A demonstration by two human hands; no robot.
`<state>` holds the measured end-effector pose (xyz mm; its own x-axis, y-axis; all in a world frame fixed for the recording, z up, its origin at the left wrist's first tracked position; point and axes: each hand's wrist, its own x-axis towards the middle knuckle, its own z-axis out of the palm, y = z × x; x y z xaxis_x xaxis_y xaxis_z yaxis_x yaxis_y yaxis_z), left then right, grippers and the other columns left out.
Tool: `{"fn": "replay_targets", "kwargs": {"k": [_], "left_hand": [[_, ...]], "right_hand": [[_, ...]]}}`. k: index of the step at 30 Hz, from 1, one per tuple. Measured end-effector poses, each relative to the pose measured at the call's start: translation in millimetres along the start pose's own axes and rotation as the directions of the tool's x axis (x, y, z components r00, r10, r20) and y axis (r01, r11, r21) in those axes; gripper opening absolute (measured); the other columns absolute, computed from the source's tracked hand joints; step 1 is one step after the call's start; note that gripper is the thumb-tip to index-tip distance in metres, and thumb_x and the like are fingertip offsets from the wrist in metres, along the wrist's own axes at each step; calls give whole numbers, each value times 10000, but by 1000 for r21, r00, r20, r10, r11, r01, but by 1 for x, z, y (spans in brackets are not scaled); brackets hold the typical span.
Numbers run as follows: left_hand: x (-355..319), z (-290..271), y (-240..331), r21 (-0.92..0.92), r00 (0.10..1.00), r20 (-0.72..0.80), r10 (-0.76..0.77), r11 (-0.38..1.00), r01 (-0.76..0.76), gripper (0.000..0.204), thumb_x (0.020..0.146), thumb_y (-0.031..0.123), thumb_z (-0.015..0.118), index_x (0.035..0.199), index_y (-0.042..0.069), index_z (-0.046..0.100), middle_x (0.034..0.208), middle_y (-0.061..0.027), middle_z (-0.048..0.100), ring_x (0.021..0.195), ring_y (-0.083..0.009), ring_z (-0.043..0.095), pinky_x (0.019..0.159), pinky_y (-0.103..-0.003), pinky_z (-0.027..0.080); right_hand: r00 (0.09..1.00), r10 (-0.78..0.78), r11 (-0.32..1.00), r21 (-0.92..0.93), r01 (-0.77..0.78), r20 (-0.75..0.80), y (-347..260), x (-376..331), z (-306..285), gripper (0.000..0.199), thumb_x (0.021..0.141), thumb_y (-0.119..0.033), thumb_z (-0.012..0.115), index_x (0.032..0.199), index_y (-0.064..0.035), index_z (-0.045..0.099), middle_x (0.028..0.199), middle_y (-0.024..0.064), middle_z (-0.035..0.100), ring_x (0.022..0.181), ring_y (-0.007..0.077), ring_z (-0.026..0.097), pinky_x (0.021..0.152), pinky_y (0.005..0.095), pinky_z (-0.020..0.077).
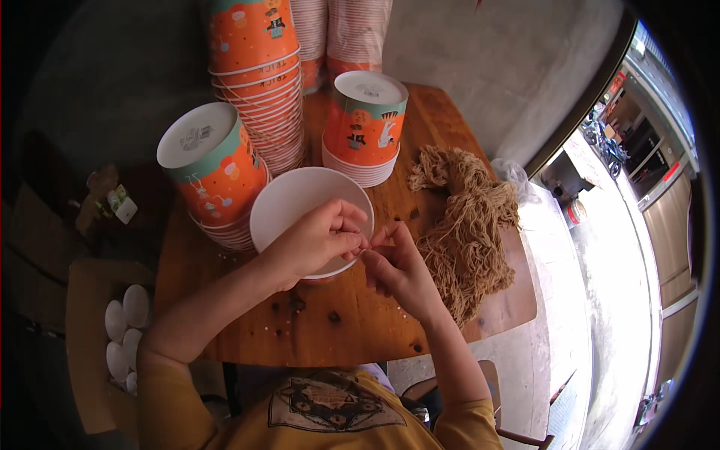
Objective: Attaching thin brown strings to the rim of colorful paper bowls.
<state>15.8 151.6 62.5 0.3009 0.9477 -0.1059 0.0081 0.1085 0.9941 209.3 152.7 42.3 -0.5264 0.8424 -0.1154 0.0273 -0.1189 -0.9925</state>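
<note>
Thin noodle strand pinched betw. L hand (319, 238) & R hand (397, 262) fingertips, held over white bowl (289, 196) on counter (337, 322), w/ noodle pile (469, 225) kept near.

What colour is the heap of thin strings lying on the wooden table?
The heap of thin strings is tan, a light brown, clearest in the head view on the round wooden table.

stacked orange paper cups (259, 90), cardboard box (90, 330)
</note>
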Motion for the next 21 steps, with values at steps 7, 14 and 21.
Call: {"fn": "replay_targets", "kwargs": {"k": [7, 14, 21], "left_hand": [[6, -5, -1, -19, 994, 87, -69, 997, 71, 125, 983, 127, 561, 1058, 27, 569, 879, -13, 603, 740, -67, 531, 697, -226, 463], [9, 8, 1, 160, 998, 67, -17, 987, 6, 127, 970, 126, 574, 1044, 23, 589, 889, -13, 617, 755, -71, 562, 685, -225, 476], [8, 8, 0, 54, 974, 180, -137, 990, 130, 150, 965, 164, 601, 979, 16, 619, 880, 2, 612, 752, -61, 552, 684, -210, 465]], "right_hand": [[981, -147, 972, -164, 167, 128, -27, -10, -17, 173, 977, -128, 589, 1092, -61, 477, 823, -1, 588, 716, 47, 543, 608, 213, 446], [904, -395, 863, -272, 426, 162, -34, 24, -30, 104, 950, -51, 575, 1038, -25, 525, 777, 13, 585, 698, 62, 548, 640, 250, 467], [923, -375, 881, -276, 385, 87, -12, 34, -35, 122, 931, -53, 601, 1026, -27, 529, 769, 40, 594, 695, 92, 568, 639, 259, 474]]}}
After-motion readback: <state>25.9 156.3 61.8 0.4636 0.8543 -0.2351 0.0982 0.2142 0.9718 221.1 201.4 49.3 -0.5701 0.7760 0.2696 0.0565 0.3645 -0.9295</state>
